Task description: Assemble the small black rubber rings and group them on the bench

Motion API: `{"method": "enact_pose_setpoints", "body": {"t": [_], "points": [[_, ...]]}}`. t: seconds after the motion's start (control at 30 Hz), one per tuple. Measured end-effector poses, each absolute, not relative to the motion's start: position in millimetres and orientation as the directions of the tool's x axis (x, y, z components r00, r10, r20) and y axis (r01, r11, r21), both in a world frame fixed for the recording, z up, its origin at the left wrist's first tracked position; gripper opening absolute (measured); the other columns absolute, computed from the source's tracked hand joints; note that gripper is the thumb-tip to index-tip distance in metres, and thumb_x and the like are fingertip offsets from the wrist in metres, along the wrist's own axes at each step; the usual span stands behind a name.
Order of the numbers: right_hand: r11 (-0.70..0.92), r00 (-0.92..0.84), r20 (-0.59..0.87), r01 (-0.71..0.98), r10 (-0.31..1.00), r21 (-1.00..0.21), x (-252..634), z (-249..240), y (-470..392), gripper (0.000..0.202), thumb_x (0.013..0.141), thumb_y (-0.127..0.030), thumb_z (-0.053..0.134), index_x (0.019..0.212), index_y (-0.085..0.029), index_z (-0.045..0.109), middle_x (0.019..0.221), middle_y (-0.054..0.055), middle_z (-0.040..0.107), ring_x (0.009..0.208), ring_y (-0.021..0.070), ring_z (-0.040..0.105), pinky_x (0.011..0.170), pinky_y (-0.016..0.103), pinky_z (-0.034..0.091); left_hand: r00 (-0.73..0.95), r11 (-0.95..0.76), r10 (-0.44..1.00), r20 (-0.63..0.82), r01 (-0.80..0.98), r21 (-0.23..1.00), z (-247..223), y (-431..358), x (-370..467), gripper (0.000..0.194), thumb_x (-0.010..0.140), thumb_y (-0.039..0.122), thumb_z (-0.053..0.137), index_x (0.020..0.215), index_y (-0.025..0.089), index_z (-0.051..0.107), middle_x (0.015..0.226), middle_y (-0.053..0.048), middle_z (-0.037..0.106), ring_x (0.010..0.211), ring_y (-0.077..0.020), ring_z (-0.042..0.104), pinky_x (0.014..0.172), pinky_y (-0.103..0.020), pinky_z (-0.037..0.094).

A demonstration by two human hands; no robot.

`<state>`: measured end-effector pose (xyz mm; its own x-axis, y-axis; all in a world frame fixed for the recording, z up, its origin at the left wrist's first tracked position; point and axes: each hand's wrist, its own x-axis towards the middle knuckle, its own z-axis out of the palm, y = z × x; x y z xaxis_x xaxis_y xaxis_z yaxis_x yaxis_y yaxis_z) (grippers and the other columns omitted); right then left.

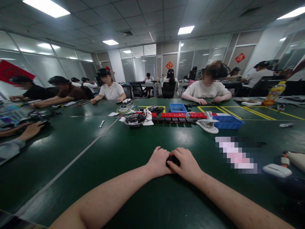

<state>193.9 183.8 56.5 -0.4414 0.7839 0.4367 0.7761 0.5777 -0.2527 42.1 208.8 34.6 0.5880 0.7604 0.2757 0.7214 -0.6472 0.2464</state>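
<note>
Both of my hands meet over the green table [133,197], round a small black object [173,160]. My left hand [160,161] is on its left side with the fingers bent and pressed together. From the right, my right hand [187,161] curls over the object, thumb at the near side and fingers at the far side. Much of the black object is hidden by the fingers, so its exact kind cannot be made out.
Beyond my hands stand a metal bowl [133,121], a white clamp [208,122], red power strips [172,114] and blue bins [228,122]. A wrench [101,124] lies left; a white device [277,170] lies right. A person's hand [32,131] is far left; others sit opposite.
</note>
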Motion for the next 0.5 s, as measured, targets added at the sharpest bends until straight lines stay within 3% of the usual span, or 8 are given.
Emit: {"method": "enact_pose_setpoints", "body": {"t": [0.13,0.27,0.4,0.5], "points": [[0.668,-0.498,0.474,0.674,0.726,-0.314,194,56,183,0.011,0.071,-0.02,0.051,0.082,-0.017,0.055,0.08,0.005,0.055,0.077,0.0192,0.049,0.071,0.035,0.039,0.637,-0.683,0.729,0.252,0.647,0.34,34,215,39,0.034,0.06,0.041,0.065,0.08,0.017,0.053,0.077,-0.001,0.056,0.078,-0.0193,0.052,0.087,-0.037,0.035],[0.816,-0.587,0.573,0.473,0.572,-0.331,192,53,180,0.013,0.068,-0.01,0.042,0.068,-0.019,0.052,0.073,0.003,0.056,0.075,0.0167,0.051,0.075,0.035,0.038,0.742,-0.753,0.632,0.226,0.517,0.407,33,224,37,0.021,0.062,0.031,0.066,0.067,0.016,0.052,0.069,0.002,0.054,0.069,-0.015,0.052,0.07,-0.026,0.039],[0.87,-0.615,0.617,0.38,0.49,-0.313,191,51,179,0.019,0.068,-0.006,0.037,0.06,-0.019,0.049,0.062,-0.002,0.056,0.069,0.0134,0.054,0.087,0.039,0.034,0.765,-0.77,0.604,0.225,0.487,0.412,29,231,37,0.02,0.061,0.029,0.068,0.065,0.016,0.053,0.067,0.004,0.053,0.068,-0.0137,0.053,0.069,-0.024,0.037],[0.877,-0.592,0.65,0.368,0.477,-0.308,193,51,177,0.02,0.069,-0.007,0.037,0.069,-0.021,0.052,0.068,-0.001,0.059,0.077,0.015,0.056,0.093,0.042,0.03,0.769,-0.761,0.606,0.205,0.484,0.433,29,230,36,0.023,0.063,0.036,0.067,0.068,0.017,0.055,0.07,0.003,0.055,0.072,-0.0154,0.054,0.072,-0.027,0.037]]}}
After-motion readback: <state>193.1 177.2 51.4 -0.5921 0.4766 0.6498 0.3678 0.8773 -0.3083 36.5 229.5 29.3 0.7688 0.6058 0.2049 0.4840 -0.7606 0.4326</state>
